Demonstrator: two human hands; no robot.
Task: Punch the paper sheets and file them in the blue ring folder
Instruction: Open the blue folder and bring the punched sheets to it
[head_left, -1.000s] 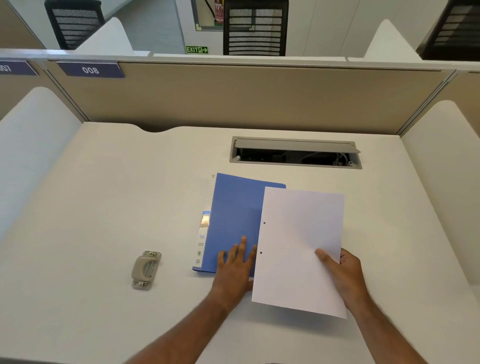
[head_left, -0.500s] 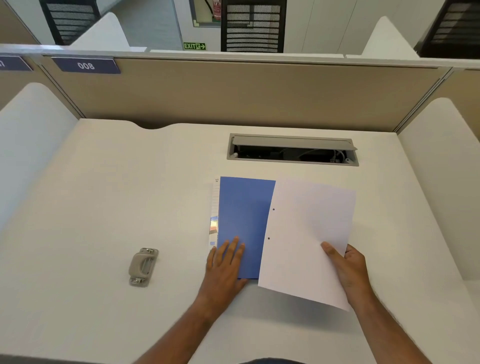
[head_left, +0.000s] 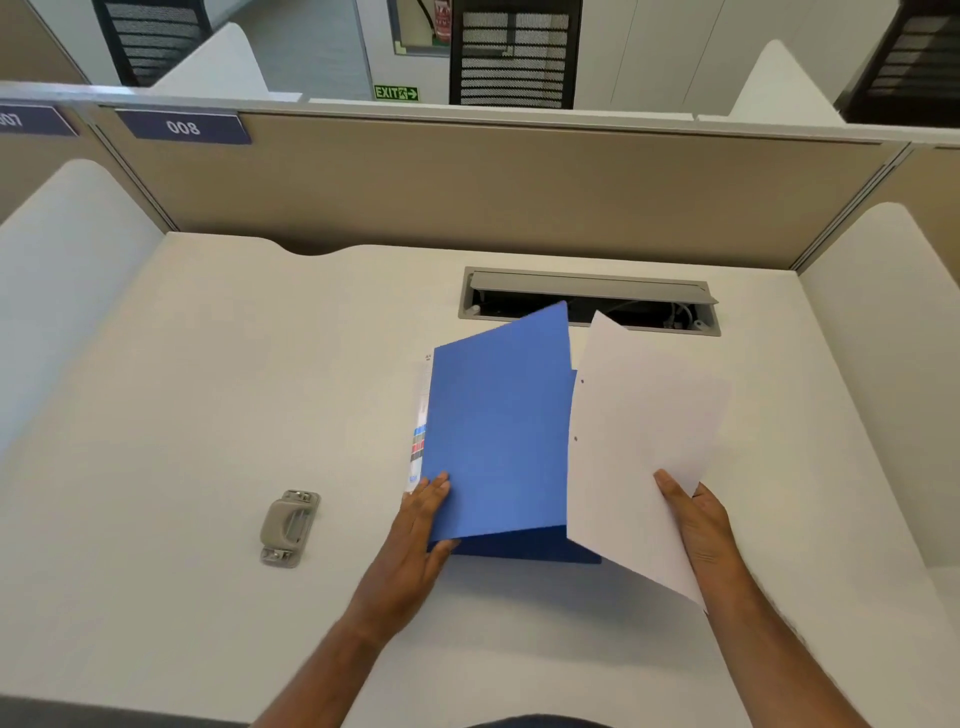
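The blue ring folder (head_left: 498, 431) lies at the middle of the desk with its front cover lifted at the right edge. My left hand (head_left: 423, 525) grips the cover's near left corner, fingers on top and thumb under it. My right hand (head_left: 693, 514) holds a white paper sheet (head_left: 639, 447) by its near right edge, raised just right of the folder. Two punched holes show along the sheet's left edge. The folder's inside is hidden by the cover.
A beige hole punch (head_left: 288, 526) sits on the white desk (head_left: 208, 389) to the left of the folder. An open cable tray (head_left: 589, 299) is set into the desk behind it. Beige partition walls (head_left: 493, 192) enclose the desk at the back and sides.
The folder's cover, flat before, is now lifted by my left hand, which has shifted to its near left corner. The sheet has moved right and tilted up.
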